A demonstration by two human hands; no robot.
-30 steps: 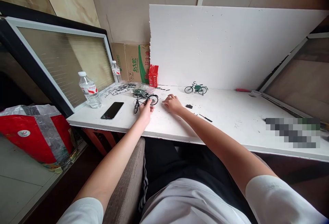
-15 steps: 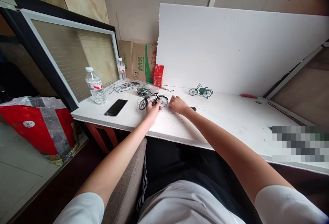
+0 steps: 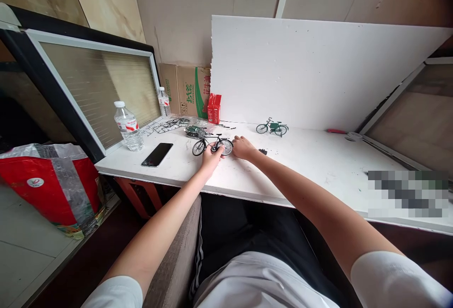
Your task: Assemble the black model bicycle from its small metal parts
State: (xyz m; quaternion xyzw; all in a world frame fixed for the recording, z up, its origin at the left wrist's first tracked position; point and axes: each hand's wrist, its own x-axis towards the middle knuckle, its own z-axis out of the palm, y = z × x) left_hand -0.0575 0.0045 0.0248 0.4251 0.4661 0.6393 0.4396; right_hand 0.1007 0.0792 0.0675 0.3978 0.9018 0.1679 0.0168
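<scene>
A black model bicycle (image 3: 199,147) is held in my left hand (image 3: 211,158), which grips it low around the pedals and the rear wheel. The bicycle stands upright, its front wheel to the left. My right hand (image 3: 243,147) is closed, fingertips curled against or just beside the rear wheel's right edge. What those fingers pinch, if anything, is hidden. A small black part (image 3: 263,151) lies on the table just beyond my right wrist. Farther back, a green model bicycle (image 3: 272,128) stands on the table.
A phone (image 3: 157,154) and a water bottle (image 3: 129,131) are on the left of the white table (image 3: 311,166). Behind them are black part frames (image 3: 170,125), a bag of green parts (image 3: 195,131), a second bottle (image 3: 164,102) and a red box (image 3: 214,109). A white board (image 3: 300,72) leans behind.
The black model bicycle has turned a little and sits more level. My right fingers have come closer to its rear wheel. The camera view has shifted slightly.
</scene>
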